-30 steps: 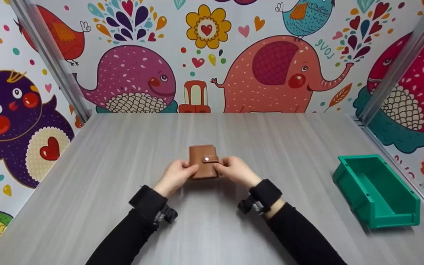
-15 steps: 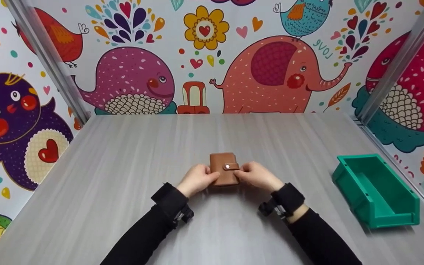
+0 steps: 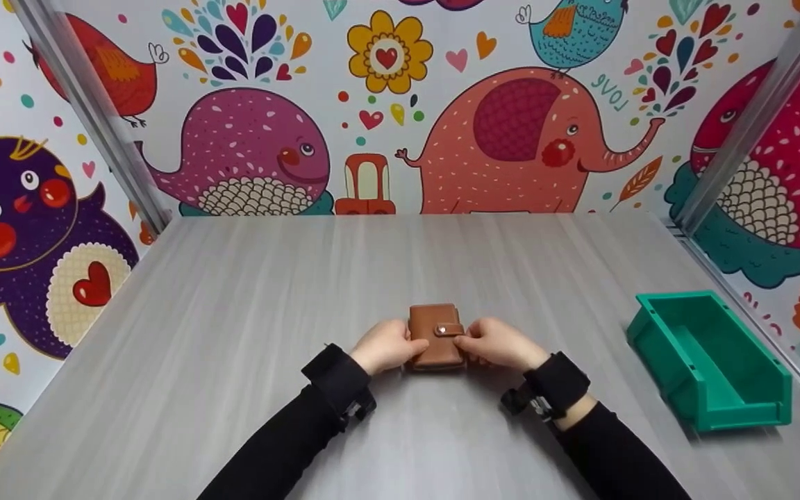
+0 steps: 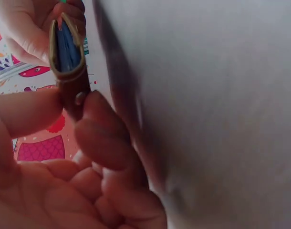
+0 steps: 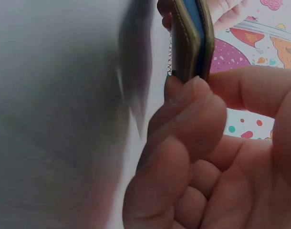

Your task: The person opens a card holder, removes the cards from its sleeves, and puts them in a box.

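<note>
A brown leather wallet (image 3: 433,347) with a snap strap on its right side is held between both hands, strap fastened. My left hand (image 3: 387,346) pinches its left edge, thumb on the front face and fingers behind. At the opposite edge my right hand (image 3: 501,344) grips it just under the strap. In the left wrist view the wallet (image 4: 69,71) shows its end, with bluish layers between the brown covers. The right wrist view has thumb and fingertips squeezing the wallet (image 5: 191,43) near its edge, a blue strip inside it.
A green plastic bin (image 3: 712,361) stands on the right of the grey wood-grain table (image 3: 268,278). Printed cartoon panels (image 3: 254,146) wall the back and both sides, with metal posts (image 3: 94,118) at the corners.
Both hands have carried the wallet to the right and nearer to me, with most of the shift in the first half second. The grip looks the same, and the green bin stays put.
</note>
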Demonstrator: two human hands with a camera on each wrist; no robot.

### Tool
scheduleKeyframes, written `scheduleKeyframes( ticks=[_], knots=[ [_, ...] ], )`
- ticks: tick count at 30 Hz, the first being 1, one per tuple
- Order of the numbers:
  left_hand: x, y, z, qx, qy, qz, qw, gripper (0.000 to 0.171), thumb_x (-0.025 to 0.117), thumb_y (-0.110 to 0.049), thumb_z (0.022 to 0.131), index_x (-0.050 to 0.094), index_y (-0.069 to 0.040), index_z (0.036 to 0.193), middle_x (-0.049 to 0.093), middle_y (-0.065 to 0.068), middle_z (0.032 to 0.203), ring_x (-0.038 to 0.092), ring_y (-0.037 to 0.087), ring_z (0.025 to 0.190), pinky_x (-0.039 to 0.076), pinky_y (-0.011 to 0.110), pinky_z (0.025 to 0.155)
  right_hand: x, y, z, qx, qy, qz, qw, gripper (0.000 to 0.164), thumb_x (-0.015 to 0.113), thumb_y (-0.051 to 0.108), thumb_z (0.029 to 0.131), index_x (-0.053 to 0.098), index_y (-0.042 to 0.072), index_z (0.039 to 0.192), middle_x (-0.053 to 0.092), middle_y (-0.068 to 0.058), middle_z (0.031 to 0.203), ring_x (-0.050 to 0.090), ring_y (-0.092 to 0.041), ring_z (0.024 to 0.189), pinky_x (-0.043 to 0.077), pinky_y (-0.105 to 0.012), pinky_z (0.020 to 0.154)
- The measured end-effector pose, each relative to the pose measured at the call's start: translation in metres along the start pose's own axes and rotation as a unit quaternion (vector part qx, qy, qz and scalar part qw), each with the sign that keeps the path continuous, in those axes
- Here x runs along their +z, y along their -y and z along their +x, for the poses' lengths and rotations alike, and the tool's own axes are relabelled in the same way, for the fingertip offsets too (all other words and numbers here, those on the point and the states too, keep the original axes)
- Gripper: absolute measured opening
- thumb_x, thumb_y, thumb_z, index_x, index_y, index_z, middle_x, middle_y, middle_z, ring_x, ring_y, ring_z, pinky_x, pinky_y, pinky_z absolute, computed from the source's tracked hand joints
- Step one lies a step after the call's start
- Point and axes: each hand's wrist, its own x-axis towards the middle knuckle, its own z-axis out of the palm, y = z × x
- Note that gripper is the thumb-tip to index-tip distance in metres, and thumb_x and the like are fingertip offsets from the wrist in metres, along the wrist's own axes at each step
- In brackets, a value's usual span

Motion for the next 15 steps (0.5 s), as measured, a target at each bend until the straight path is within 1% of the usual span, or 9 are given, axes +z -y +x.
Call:
scheduleKeyframes(
  ticks=[4,6,9,15],
  knots=[
    [0.0023,-0.0032,-0.0008,0.006,0.004,0.041,0.9991,0.024,0.066,-0.028,0.092,0.057,-0.009,0.079,0.049,-0.002,0.066,0.045,0.014,0.056,0.033,0.027,0.053,0.0003,-0.0030,-0.0026,-0.003,0.015,-0.011,1.000,0.033,0.059,0.022,0.097,0.060,0.008,0.068,0.053,0.003,0.057,0.046,-0.009,0.048,0.038,-0.024,0.046],
    [0.0026,-0.0053,-0.0005,0.010,0.005,0.062,0.9980,0.025,0.066,-0.028,0.091,0.059,-0.008,0.079,0.050,-0.001,0.066,0.045,0.015,0.055,0.033,0.028,0.052,0.0002,-0.0042,-0.0031,-0.005,0.022,-0.016,1.000,0.034,0.058,0.023,0.097,0.061,0.008,0.066,0.052,0.004,0.056,0.045,-0.009,0.047,0.037,-0.023,0.045],
    [0.0025,-0.0077,0.0001,0.007,0.013,0.088,0.9960,0.024,0.065,-0.029,0.091,0.062,-0.006,0.082,0.055,0.002,0.071,0.047,0.017,0.057,0.036,0.030,0.054,0.0014,-0.0052,-0.0031,-0.011,0.028,-0.018,0.999,0.036,0.058,0.023,0.097,0.061,0.009,0.065,0.051,0.005,0.054,0.045,-0.008,0.046,0.037,-0.023,0.044],
    [0.0015,-0.0100,0.0017,0.008,0.029,0.105,0.9940,0.025,0.065,-0.028,0.090,0.066,-0.003,0.093,0.063,0.006,0.083,0.051,0.019,0.065,0.042,0.033,0.062,0.0022,-0.0050,-0.0031,-0.007,0.027,-0.023,0.999,0.036,0.058,0.023,0.097,0.060,0.009,0.064,0.050,0.004,0.054,0.044,-0.008,0.046,0.037,-0.023,0.044]
  ],
)
